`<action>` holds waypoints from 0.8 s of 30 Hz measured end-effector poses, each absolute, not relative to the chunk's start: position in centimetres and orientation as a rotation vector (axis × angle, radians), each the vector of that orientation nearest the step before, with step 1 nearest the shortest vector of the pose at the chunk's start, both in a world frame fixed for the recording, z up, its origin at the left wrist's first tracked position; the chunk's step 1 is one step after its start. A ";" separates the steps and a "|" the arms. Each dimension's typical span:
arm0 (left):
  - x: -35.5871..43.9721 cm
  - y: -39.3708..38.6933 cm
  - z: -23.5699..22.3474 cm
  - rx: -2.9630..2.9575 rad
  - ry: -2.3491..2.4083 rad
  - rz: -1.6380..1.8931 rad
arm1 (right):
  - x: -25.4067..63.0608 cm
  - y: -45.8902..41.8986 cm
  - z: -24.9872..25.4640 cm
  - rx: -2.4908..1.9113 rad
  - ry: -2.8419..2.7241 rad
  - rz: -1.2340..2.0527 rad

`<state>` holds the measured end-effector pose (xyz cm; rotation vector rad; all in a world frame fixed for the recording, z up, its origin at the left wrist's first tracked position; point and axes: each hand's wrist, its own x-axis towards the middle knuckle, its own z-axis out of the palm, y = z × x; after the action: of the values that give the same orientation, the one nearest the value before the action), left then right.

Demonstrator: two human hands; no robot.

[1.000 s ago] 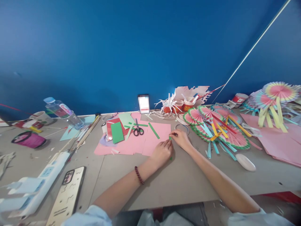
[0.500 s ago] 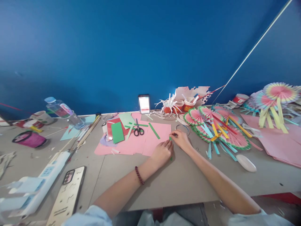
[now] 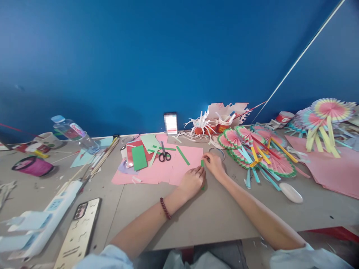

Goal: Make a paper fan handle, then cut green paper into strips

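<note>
A narrow green paper strip (image 3: pixel 202 163) lies upright in view at the right edge of the pink paper (image 3: pixel 185 173). My left hand (image 3: pixel 193 181) is closed over its middle, the fingers together and pressing it to the table; a short green end shows below the fingertips. Just above, my right hand (image 3: pixel 214 163) pinches with thumb and forefinger at the strip's upper end. The fingertips partly hide the strip. More green strips (image 3: pixel 183 155), black scissors (image 3: pixel 164 154) and a green paper block (image 3: pixel 139 158) rest on the pink sheets.
Pleated paper fans (image 3: pixel 260 149) lie to the right, near a white oval object (image 3: pixel 291 192). A phone (image 3: pixel 80 231) and a white power strip (image 3: pixel 57 213) are at left. At the back stand paper cups (image 3: pixel 223 124) with pens and a small screen (image 3: pixel 171 124).
The view has shifted slightly. My right fingers have moved a little away from the strip, baring more of its upper end. My left hand stays pressed in place.
</note>
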<state>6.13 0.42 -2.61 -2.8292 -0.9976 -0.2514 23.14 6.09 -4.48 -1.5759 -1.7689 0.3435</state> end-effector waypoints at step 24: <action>6.3 -3.7 -0.2 -2.845 -0.820 -0.099 | 22.3 5.0 -2.4 -1.809 -1.894 0.347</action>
<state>6.30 -3.68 -0.25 -2.8446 -0.8198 -0.0991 22.27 5.04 -2.41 -1.8093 -1.8937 0.3470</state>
